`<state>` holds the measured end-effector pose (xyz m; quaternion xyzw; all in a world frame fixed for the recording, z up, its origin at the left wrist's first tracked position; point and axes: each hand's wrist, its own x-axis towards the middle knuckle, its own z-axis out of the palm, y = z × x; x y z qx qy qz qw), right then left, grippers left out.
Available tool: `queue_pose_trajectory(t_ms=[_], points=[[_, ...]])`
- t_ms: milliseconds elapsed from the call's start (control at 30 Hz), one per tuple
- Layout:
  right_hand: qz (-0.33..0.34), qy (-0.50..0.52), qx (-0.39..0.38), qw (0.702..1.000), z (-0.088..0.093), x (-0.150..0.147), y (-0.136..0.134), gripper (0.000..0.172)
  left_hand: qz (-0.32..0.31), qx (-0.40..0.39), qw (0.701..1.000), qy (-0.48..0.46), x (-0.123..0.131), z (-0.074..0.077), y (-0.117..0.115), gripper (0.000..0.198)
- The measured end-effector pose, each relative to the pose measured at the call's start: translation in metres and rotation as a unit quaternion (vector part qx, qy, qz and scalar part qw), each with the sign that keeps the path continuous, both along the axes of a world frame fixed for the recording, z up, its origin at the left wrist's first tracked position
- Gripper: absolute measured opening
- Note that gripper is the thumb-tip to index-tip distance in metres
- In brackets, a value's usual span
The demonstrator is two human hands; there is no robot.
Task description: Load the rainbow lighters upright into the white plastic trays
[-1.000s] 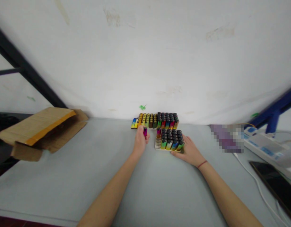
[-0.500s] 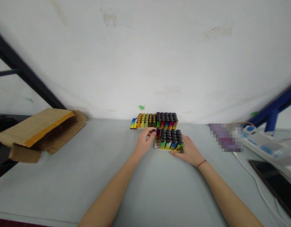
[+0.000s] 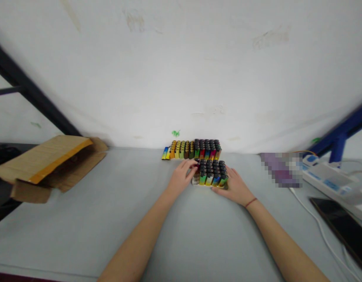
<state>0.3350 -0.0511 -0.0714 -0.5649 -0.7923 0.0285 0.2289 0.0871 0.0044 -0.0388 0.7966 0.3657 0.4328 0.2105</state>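
Observation:
A tray of lighters (image 3: 209,179) stands on the table, its lighters upright with black tops and bright multicoloured bodies. My right hand (image 3: 235,188) is wrapped around the tray's right side, thumb at the front corner. At the left column my left hand (image 3: 182,175) is closed, fingertips pinching a dark red lighter (image 3: 196,166) there. Part of that lighter is hidden by the fingers. Clear empty slots (image 3: 195,181) show at the front of this column.
Behind stand a second block of black-topped lighters (image 3: 207,149), yellow-to-olive lighters (image 3: 182,149) and two blue-yellow ones lying flat (image 3: 166,153). An open cardboard box (image 3: 63,160) lies left. A phone (image 3: 339,227), white cable (image 3: 316,219) and power strip (image 3: 330,178) occupy the right.
My left hand has moved slightly right, bringing the dark red lighter from the tray's left edge into the left column. My right hand has stayed on the tray.

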Motion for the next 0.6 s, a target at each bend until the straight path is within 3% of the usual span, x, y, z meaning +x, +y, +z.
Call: queue_pose_trajectory(t_ms=[100,233,333,467,600], points=[[-0.001,0.000,-0.002,1.000,0.000,0.000,0.000,0.082,0.043,0.034,0.998,0.021,-0.003,0.006,0.000,0.022],[-0.004,0.000,-0.002,1.000,0.000,0.000,0.000,0.084,0.227,0.045,0.973,0.020,-0.026,0.008,0.015,0.028],[-0.001,0.000,-0.005,1.000,0.002,0.000,-0.001,0.084,0.319,-0.009,0.942,0.101,-0.049,0.004,0.030,0.035],[0.001,-0.005,-0.005,1.000,0.003,0.000,-0.001,0.082,0.336,-0.065,0.915,0.214,-0.062,0.000,0.034,0.045],[-0.001,-0.004,-0.002,1.000,0.001,0.000,0.000,0.084,0.328,-0.071,0.905,0.260,-0.058,0.002,0.029,0.044]])
